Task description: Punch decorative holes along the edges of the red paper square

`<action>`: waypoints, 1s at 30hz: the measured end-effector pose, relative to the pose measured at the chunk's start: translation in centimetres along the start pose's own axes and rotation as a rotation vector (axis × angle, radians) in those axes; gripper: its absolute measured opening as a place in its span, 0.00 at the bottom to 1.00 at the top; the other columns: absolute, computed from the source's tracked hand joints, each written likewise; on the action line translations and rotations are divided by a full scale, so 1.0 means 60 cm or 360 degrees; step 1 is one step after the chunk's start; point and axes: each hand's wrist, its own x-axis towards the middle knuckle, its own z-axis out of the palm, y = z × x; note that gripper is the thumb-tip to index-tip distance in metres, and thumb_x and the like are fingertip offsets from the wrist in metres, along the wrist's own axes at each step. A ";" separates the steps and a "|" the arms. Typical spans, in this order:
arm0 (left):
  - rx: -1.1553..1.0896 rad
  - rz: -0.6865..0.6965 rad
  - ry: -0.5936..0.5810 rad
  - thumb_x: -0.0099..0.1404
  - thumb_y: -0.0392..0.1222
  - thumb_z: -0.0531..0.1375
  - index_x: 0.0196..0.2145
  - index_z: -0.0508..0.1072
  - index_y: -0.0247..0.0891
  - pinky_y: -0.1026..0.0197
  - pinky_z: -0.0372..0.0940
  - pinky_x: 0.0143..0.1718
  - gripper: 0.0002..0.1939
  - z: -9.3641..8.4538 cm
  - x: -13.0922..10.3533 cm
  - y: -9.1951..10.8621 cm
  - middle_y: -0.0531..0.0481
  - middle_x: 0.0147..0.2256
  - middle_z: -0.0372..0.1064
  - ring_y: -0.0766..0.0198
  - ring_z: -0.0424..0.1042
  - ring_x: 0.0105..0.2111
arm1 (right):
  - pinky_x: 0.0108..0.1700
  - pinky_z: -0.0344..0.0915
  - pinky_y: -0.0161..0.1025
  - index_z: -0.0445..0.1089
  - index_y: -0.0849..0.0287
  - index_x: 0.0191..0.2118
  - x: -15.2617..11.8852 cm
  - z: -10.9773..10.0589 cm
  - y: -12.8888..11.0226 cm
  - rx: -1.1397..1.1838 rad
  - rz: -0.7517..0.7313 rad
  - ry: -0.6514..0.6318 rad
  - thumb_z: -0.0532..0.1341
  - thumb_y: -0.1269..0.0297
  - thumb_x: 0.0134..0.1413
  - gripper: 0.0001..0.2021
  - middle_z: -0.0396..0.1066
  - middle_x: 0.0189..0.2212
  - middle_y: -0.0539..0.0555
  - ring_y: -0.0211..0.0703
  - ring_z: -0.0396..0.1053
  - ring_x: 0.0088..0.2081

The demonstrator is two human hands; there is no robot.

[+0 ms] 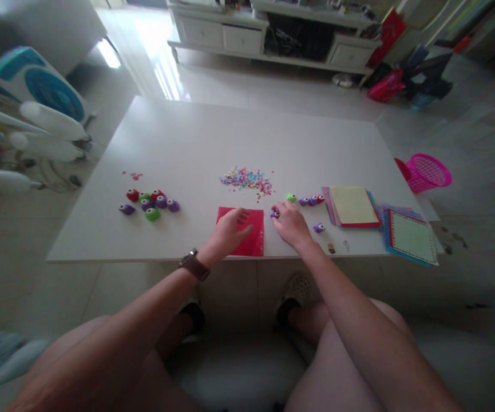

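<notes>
Head view shows a red paper sheet point(247, 243) lying flat at the near edge of the white table point(178, 143), roughly midway along that edge. The left hand point(230, 229) rests palm down on the sheet's left part, fingers spread and flat, gripping nothing; a brown watch point(194, 264) sits on that wrist. The right hand point(290, 223) is just beside the sheet's far right corner, its fingertips pinched together on a small purple punch point(275, 214) that stands on the table touching or nearly touching the sheet's edge; how firmly it is held cannot be told. Just beyond the sheet, toward the table's middle, lies a scatter of confetti bits point(247, 179) in pink, blue and white. To the right of the right hand, a short row of small punches point(309, 199) in green, purple and red runs toward a stack of coloured paper point(352, 206), and one more purple punch point(319, 228) sits alone nearer the front edge. A second paper stack point(410, 236) with a pale green top sheet lies at the near right corner. Well apart, toward the left edge, a cluster of punches point(150, 203) in red, green and purple sits together, with a few pink scraps point(134, 175) beyond it. Off the table's right edge, a pink basket point(428, 171) stands on the floor.
</notes>
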 end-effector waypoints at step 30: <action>0.1063 -0.0346 0.0128 0.64 0.36 0.58 0.51 0.79 0.39 0.45 0.70 0.58 0.19 -0.205 0.010 -0.070 0.39 0.49 0.79 0.45 0.75 0.53 | 0.52 0.68 0.44 0.77 0.58 0.49 -0.012 -0.005 0.046 -0.0312 0.0166 -0.0255 0.55 0.83 0.56 0.21 0.75 0.47 0.61 0.51 0.72 0.46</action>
